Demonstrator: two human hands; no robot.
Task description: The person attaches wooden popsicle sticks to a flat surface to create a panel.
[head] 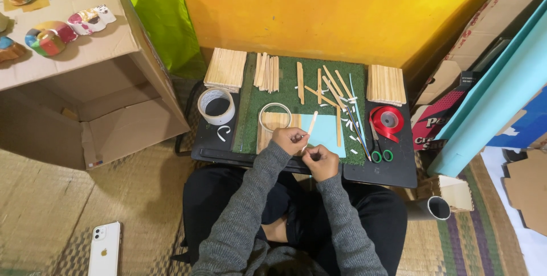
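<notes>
My left hand [289,139] pinches a pale wooden craft stick [311,123] that points up and away over a light blue sheet [325,133]. My right hand [321,161] is curled just below it, its fingertips at the stick's lower end. Both hands hover at the near edge of a small black table [393,170]. A ring of clear tape [275,117] lies on a panel of joined sticks [268,130] beside my left hand. Loose sticks [319,89] are scattered on a green turf mat [285,96].
Stick panels [225,69] [386,84] lie at the table's far corners. A white tape roll [216,105], red ribbon spool [387,121] and green-handled scissors [379,150] rest on the table. An open cardboard box [114,110] stands left; a white phone [105,248] lies on the mat.
</notes>
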